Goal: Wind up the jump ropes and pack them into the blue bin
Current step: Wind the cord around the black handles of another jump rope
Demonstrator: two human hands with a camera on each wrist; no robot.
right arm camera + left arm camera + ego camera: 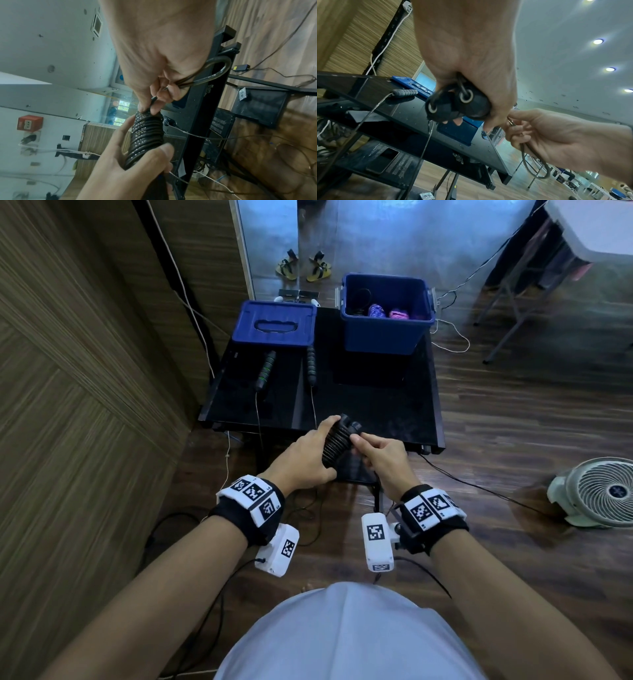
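On black table (394,392), blue bin (387,333) holds wound ropes (387,312); both grips clutch black rope (337,445).

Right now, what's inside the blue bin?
In the blue bin: a purple rope bundle, a pink rope bundle, and something dark at the left, probably another rope. The near wall hides the bin floor and anything lower down.

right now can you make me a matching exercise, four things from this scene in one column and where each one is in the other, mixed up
1. black jump rope handles wound with cord
2. purple and pink rope bundles
3. blue plastic bin lid
4. white round floor fan

a. on the wooden floor, right of the table
b. flat on the black table's far left
c. gripped in the left hand
d. inside the open blue bin

Pairs: 1-c, 2-d, 3-b, 4-a
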